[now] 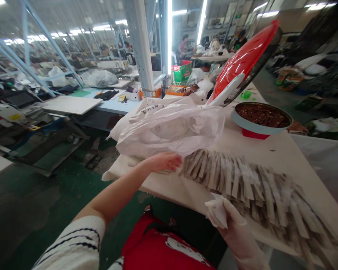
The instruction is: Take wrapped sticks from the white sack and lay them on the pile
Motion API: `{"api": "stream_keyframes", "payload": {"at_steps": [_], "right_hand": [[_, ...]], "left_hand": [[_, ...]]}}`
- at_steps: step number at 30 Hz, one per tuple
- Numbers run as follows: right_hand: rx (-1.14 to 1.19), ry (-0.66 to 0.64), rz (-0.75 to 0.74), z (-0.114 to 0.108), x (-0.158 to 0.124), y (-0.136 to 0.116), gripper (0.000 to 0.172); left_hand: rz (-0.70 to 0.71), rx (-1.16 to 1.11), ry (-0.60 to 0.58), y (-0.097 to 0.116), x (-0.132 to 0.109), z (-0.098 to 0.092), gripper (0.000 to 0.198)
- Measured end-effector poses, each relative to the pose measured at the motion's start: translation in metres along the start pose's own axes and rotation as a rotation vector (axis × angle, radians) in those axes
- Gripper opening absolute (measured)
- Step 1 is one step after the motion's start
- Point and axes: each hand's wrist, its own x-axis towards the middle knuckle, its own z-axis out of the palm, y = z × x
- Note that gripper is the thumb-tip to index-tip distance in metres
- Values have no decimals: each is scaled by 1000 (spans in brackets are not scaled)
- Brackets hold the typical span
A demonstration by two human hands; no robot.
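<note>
My left hand [166, 162], bare and blurred, hovers at the near edge of the table beside a translucent white plastic bag [146, 137]. Whether its fingers are apart or closed is smeared, and I make out nothing in them. A long row of flat grey-beige strips [236, 183] starts just right of that hand and runs to the right. My right hand [233, 219], in a pale glove, is in front of the row. Its fingers are closed on a folded white cloth [220, 213].
A round tin [260, 118] of dark brown stuff stands on a red base at the right. Behind the bag leans a red plastic-covered cushion shape [242, 56]. A grey post [141, 45] rises behind the table [287, 157]; a green box [181, 73] and other workbenches lie beyond.
</note>
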Motion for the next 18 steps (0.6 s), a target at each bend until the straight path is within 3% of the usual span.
{"api": "stream_keyframes", "payload": {"at_steps": [1, 2, 5, 8, 12, 14, 18], "right_hand": [[4, 51, 29, -4, 5, 5, 32], [13, 86, 47, -6, 11, 9, 30], [70, 44, 52, -8, 28, 18, 25], [123, -19, 42, 1, 46, 26, 25], [193, 35, 63, 18, 70, 32, 23], [257, 62, 72, 27, 80, 34, 24], [331, 98, 87, 36, 94, 38, 26]], "left_hand": [[-70, 174, -17, -22, -6, -3, 34], [-97, 338, 42, -42, -11, -7, 31], [-101, 492, 169, -84, -18, -28, 31], [-78, 596, 235, -101, -11, -53, 33], [-54, 888, 420, -115, 8, -87, 19], [-35, 1033, 491, -123, 15, -102, 22], [11, 1265, 472, -138, 25, -120, 26]]}}
